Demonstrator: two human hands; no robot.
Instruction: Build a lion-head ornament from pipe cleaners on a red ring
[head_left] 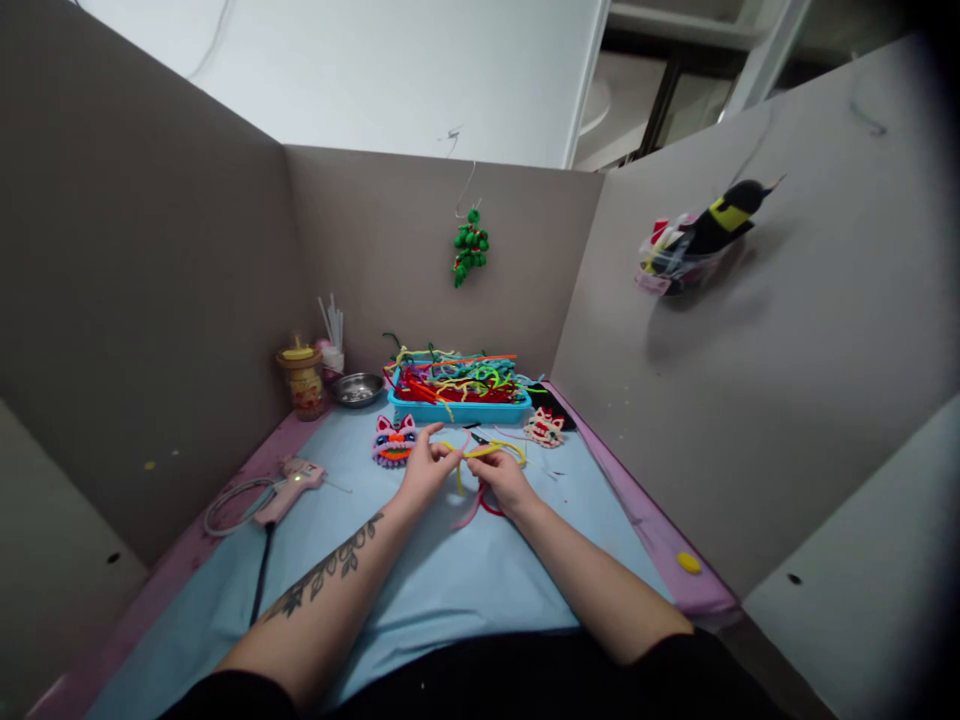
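A yellow pipe cleaner runs between my two hands, curving out in a loop past the right one. My left hand pinches it between thumb and fingers, with the tips close to the other hand. My right hand also has closed fingers on the yellow pipe cleaner. Below the hands, a pink pipe cleaner and a red pipe cleaner curve over the blue cloth; whether the right hand touches them is unclear. A purple lion-like face of pipe cleaners lies beside my left hand, and a cream-and-red one beyond my right.
A blue tray heaped with colourful pipe cleaners stands at the back. On the left are a pink glue gun, a metal bowl and a jar. Grey partitions enclose three sides; a green ornament hangs at the rear.
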